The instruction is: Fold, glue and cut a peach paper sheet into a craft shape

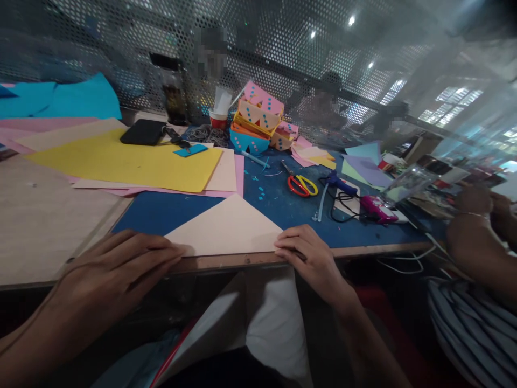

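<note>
A pale peach sheet of paper (228, 229) forms a triangle at the front edge of the table, its point facing away from me and its long straight side along the edge. My left hand (121, 264) has its fingers closed together on the left corner. At the right corner, my right hand (309, 256) pinches the paper between thumb and fingers. Beyond it lie a yellow sheet (161, 161) over peach and pink sheets on the left, and scissors (302, 185) with red and yellow handles on the right.
A blue glue gun (341, 183) with a black cord lies right, near a magenta device (379, 209). Decorated paper pieces (258, 116) are stacked at the back by a red cup (218, 118). A black wallet-like item (143, 132) rests on the sheets. Another person's arm (480, 242) is at right.
</note>
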Action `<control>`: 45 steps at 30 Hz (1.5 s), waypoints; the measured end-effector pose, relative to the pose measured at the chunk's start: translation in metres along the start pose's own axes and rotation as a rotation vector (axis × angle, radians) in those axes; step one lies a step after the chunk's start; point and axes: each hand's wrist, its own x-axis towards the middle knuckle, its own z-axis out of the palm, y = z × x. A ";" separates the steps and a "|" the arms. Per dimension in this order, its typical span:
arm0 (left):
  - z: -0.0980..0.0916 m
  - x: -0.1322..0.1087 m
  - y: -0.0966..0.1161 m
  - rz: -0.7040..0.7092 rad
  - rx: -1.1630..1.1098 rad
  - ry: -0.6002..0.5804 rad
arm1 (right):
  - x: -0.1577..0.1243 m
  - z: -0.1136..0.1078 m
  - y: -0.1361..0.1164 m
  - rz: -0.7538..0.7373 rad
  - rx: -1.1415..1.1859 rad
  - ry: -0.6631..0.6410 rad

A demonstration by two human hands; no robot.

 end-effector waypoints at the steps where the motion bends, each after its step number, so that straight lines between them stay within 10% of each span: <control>1: 0.001 0.000 0.000 -0.004 -0.003 -0.004 | 0.000 0.000 0.000 0.003 0.001 0.000; 45: -0.007 0.024 0.013 0.015 -0.048 0.035 | 0.003 0.011 0.001 0.137 -0.007 0.126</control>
